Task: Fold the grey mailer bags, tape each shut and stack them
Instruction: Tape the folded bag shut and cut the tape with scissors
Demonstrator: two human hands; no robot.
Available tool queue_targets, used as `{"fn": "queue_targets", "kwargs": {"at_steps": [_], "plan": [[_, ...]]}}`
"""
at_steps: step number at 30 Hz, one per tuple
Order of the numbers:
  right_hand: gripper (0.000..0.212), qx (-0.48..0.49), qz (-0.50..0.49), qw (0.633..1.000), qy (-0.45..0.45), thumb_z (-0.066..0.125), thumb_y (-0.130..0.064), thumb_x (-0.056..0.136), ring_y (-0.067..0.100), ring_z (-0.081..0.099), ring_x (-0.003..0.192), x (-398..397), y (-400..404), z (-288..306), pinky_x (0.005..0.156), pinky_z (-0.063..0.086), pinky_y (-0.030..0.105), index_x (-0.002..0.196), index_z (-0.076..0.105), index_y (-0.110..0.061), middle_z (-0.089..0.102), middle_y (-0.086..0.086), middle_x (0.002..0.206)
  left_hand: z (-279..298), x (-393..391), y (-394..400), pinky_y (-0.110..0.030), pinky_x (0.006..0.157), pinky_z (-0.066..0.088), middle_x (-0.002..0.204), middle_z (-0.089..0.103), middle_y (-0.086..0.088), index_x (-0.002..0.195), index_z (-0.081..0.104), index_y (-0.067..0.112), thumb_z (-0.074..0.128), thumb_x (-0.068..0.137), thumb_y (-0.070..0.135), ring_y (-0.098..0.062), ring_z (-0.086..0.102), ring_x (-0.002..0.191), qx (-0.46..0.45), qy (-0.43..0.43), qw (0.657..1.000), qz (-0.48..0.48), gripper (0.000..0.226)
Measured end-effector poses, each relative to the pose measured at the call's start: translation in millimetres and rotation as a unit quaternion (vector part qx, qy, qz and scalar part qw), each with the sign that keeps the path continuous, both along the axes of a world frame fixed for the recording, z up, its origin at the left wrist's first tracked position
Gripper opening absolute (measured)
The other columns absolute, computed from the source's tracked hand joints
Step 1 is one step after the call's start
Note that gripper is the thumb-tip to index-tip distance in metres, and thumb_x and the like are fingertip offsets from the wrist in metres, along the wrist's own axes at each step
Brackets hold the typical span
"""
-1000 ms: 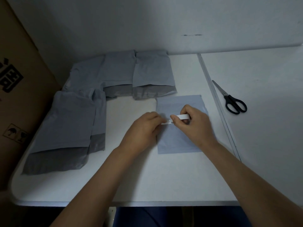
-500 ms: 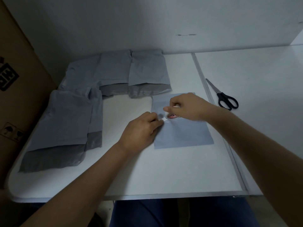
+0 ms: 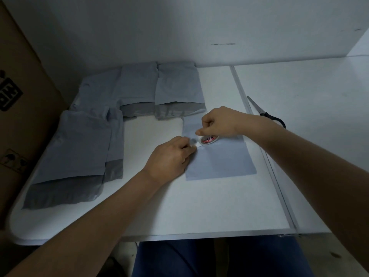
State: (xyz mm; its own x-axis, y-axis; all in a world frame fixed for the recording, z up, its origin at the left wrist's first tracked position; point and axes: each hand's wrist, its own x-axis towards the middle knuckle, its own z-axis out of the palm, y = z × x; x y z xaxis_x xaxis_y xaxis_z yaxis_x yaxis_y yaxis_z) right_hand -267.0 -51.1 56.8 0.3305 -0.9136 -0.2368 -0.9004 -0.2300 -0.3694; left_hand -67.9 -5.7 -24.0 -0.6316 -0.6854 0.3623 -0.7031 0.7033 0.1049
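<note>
Both hands worked on the folded mailer bag at the table's centre: right hand gripped the tape roll, left hand's fingers pinched its free end at 9 o'clock, while scissors lay half hidden behind the right wrist.

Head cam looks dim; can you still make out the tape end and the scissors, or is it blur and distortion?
Head view: dim, bluish, no glare; tape roll label readable, the pulled end at the left hand soft; scissors half hidden by the right forearm; table seam bowed by the wide lens.
</note>
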Motion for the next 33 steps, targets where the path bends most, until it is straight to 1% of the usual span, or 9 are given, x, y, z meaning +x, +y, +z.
{"fn": "queue_targets", "kwargs": {"at_steps": [3, 6, 12, 19, 22, 26, 28, 33], "plan": [[0.037, 0.001, -0.011, 1.000, 0.002, 0.063, -0.050, 0.085, 0.016, 0.052, 0.073, -1, 2, -1, 0.071, 0.044, 0.032, 0.066, 0.054, -0.020, 0.055, -0.003, 0.069, 0, 0, 0, -0.030, 0.043, 0.045, 0.082, 0.059, 0.001, 0.097, 0.075, 0.015, 0.041, 0.091, 0.028, -0.020, 0.057, 0.077, 0.001, -0.004, 1.000, 0.002, 0.038], [0.037, -0.004, -0.019, 1.000, 0.000, 0.063, -0.049, 0.085, 0.016, 0.051, 0.071, -1, 4, -2, 0.066, 0.040, 0.031, 0.064, 0.051, -0.020, 0.054, -0.003, 0.069, 1, 1, -1, -0.026, 0.043, 0.040, 0.080, 0.057, 0.001, 0.097, 0.076, 0.015, 0.042, 0.091, 0.028, -0.020, 0.056, 0.076, -0.001, -0.007, 1.000, -0.001, 0.037], [0.038, -0.004, -0.032, 0.999, 0.006, 0.062, -0.046, 0.086, 0.017, 0.051, 0.072, -2, 8, 0, 0.062, 0.037, 0.029, 0.062, 0.048, -0.021, 0.053, -0.002, 0.070, 1, 1, -1, -0.029, 0.042, 0.044, 0.080, 0.057, 0.001, 0.098, 0.075, 0.015, 0.040, 0.090, 0.028, -0.020, 0.056, 0.076, 0.002, -0.004, 1.000, -0.004, 0.038], [0.038, -0.008, -0.033, 0.999, 0.026, 0.061, -0.046, 0.087, 0.017, 0.051, 0.072, -4, 9, -1, 0.055, 0.034, 0.026, 0.062, 0.047, -0.022, 0.052, -0.002, 0.069, 3, 0, 0, -0.029, 0.041, 0.043, 0.080, 0.057, 0.000, 0.097, 0.076, 0.014, 0.039, 0.091, 0.029, -0.021, 0.057, 0.074, 0.001, -0.007, 1.000, 0.000, 0.040], [0.038, -0.011, -0.032, 0.999, 0.032, 0.060, -0.045, 0.088, 0.017, 0.050, 0.072, -5, 11, -1, 0.055, 0.034, 0.025, 0.061, 0.045, -0.022, 0.051, -0.002, 0.069, 4, 0, 1, -0.028, 0.041, 0.042, 0.079, 0.057, 0.000, 0.096, 0.075, 0.013, 0.039, 0.091, 0.029, -0.021, 0.057, 0.073, -0.002, -0.006, 1.000, -0.001, 0.040], [0.038, -0.020, -0.027, 0.999, 0.037, 0.060, -0.044, 0.089, 0.019, 0.051, 0.074, -7, 12, -2, 0.055, 0.033, 0.026, 0.061, 0.045, -0.022, 0.051, -0.002, 0.069, 5, 0, 1, -0.025, 0.042, 0.034, 0.078, 0.056, 0.001, 0.096, 0.075, 0.014, 0.039, 0.092, 0.030, -0.020, 0.056, 0.071, -0.006, -0.016, 1.000, 0.002, 0.040], [0.039, -0.025, -0.024, 0.999, 0.042, 0.060, -0.044, 0.089, 0.020, 0.052, 0.075, -8, 12, -2, 0.056, 0.034, 0.027, 0.061, 0.044, -0.022, 0.051, -0.002, 0.069, 5, 0, 1, -0.025, 0.043, 0.034, 0.078, 0.055, 0.002, 0.096, 0.075, 0.015, 0.039, 0.092, 0.030, -0.020, 0.056, 0.071, -0.006, -0.020, 1.000, 0.004, 0.040], [0.040, -0.035, -0.023, 0.998, 0.053, 0.060, -0.043, 0.089, 0.019, 0.049, 0.074, -9, 15, -1, 0.053, 0.032, 0.025, 0.061, 0.042, -0.022, 0.048, -0.002, 0.069, 5, 0, 1, -0.024, 0.042, 0.033, 0.078, 0.055, 0.002, 0.096, 0.075, 0.015, 0.039, 0.092, 0.030, -0.020, 0.056, 0.071, -0.004, -0.025, 1.000, 0.004, 0.040]]}}
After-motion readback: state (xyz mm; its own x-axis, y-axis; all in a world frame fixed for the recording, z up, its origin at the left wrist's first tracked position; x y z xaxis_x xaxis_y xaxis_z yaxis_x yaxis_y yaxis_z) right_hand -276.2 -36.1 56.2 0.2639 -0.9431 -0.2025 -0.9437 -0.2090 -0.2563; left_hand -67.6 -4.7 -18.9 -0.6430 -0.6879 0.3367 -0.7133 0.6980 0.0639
